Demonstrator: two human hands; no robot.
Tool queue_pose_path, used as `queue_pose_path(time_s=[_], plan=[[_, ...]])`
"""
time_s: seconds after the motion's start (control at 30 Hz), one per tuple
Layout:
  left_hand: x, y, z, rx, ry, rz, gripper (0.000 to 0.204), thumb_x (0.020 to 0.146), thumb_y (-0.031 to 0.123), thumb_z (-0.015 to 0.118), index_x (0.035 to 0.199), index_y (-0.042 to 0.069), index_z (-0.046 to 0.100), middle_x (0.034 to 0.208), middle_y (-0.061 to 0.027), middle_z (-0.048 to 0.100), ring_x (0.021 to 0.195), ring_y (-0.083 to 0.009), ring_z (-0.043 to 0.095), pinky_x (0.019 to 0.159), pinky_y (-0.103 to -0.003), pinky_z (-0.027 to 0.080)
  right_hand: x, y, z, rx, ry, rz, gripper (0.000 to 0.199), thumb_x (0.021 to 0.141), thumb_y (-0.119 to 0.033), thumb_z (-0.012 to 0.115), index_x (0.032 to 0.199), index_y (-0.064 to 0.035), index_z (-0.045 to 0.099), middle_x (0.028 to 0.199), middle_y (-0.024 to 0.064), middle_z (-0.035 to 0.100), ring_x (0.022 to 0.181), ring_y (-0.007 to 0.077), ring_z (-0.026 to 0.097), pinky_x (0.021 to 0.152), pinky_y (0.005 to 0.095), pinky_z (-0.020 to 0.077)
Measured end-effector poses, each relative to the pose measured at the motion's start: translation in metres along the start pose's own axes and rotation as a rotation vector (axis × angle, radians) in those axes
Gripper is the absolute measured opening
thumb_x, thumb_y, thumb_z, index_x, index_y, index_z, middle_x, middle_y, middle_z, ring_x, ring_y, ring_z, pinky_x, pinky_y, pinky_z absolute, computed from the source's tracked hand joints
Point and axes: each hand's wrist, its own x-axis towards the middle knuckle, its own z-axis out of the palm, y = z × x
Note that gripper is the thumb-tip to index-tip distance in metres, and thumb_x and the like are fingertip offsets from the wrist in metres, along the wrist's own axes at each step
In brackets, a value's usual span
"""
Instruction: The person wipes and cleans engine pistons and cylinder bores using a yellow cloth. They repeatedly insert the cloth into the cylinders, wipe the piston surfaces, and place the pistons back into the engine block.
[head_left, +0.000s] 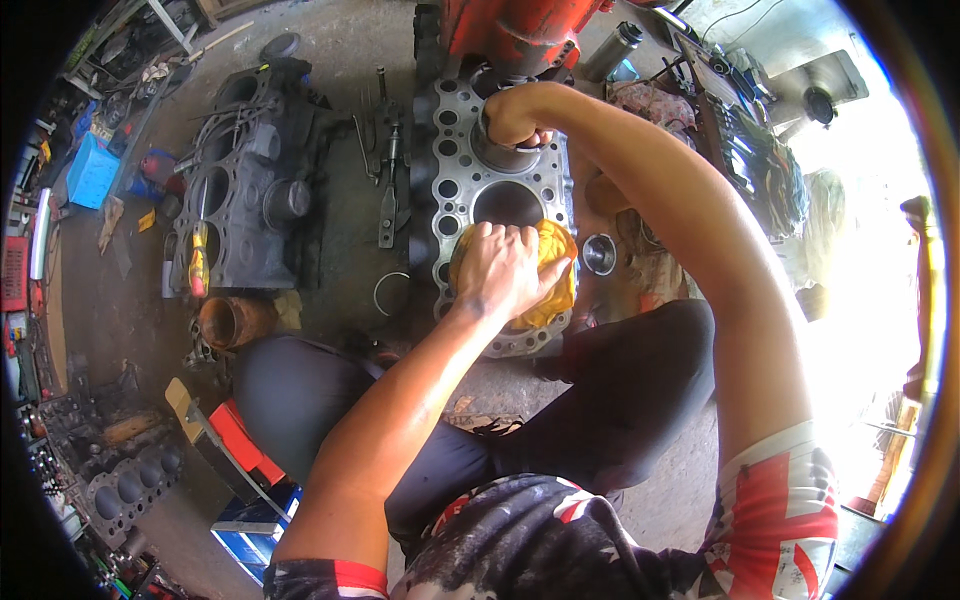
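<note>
Your left hand point(500, 268) is pressing down, thumb apart, grip hidden; your right hand point(514, 116) is curling over, its clamping impossible to tell. The engine block point(462, 183) is sitting before you, likely for easy reach. The yellow cloth point(556, 246) is lying across the near half, perhaps cushioning your left palm; the metal sleeve point(503, 159) is standing farther, under your right.
</note>
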Motion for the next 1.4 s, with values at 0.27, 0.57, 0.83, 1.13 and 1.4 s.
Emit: queue_pose_path(time_s=[0.27, 0.57, 0.83, 1.13, 1.4], plan=[[0.002, 0.001, -0.003, 0.008, -0.025, -0.002, 0.062, 0.102, 0.063, 0.056, 0.092, 0.003, 0.068, 0.085, -0.0165, 0.073, 0.084, -0.0305, 0.071, 0.086, -0.043, 0.048, 0.032, 0.012, 0.022, -0.023, -0.020, -0.064, 0.019, 0.087, -0.005, 0.049, 0.075, -0.0031, 0.064, 0.063, 0.0065, 0.056, 0.052, 0.0188, 0.051, 0.045, 0.0366, 0.0402], [0.005, 0.003, -0.006, -0.031, 0.046, 0.002, 0.056, 0.100, 0.059, 0.063, 0.087, 0.004, 0.065, 0.081, -0.0180, 0.072, 0.078, -0.0326, 0.069, 0.083, -0.043, 0.049, 0.072, 0.016, 0.046, -0.091, -0.045, -0.101, 0.025, 0.090, -0.005, 0.046, 0.083, 0.0004, 0.069, 0.079, 0.0111, 0.068, 0.063, 0.0232, 0.063, 0.055, 0.0418, 0.0503], [0.004, 0.003, -0.008, -0.027, 0.030, 0.007, 0.052, 0.099, 0.055, 0.065, 0.087, 0.004, 0.063, 0.081, -0.0170, 0.071, 0.078, -0.0327, 0.068, 0.083, -0.044, 0.049, 0.064, 0.016, 0.047, -0.121, 0.029, -0.127, 0.024, 0.086, -0.005, 0.050, 0.080, -0.0004, 0.073, 0.081, 0.0107, 0.073, 0.068, 0.0225, 0.067, 0.065, 0.0445, 0.0527], [0.004, 0.002, -0.010, -0.010, 0.048, 0.035, 0.053, 0.099, 0.058, 0.063, 0.088, 0.006, 0.065, 0.083, -0.0152, 0.070, 0.080, -0.0315, 0.067, 0.083, -0.045, 0.048, 0.125, 0.027, 0.077, -0.385, 0.031, -0.255, 0.042, 0.069, 0.003, 0.074, 0.111, 0.0022, 0.080, 0.120, 0.0223, 0.076, 0.111, 0.0342, 0.074, 0.089, 0.0461, 0.0590], [0.007, 0.002, -0.009, -0.024, -0.015, 0.003, 0.051, 0.098, 0.055, 0.065, 0.093, 0.004, 0.065, 0.084, -0.0173, 0.071, 0.084, -0.0325, 0.068, 0.085, -0.045, 0.048, 0.119, 0.024, 0.072, -0.289, -0.034, -0.208, 0.041, 0.077, 0.004, 0.068, 0.117, 0.0034, 0.077, 0.115, 0.0217, 0.077, 0.104, 0.0321, 0.075, 0.081, 0.0467, 0.0595]])
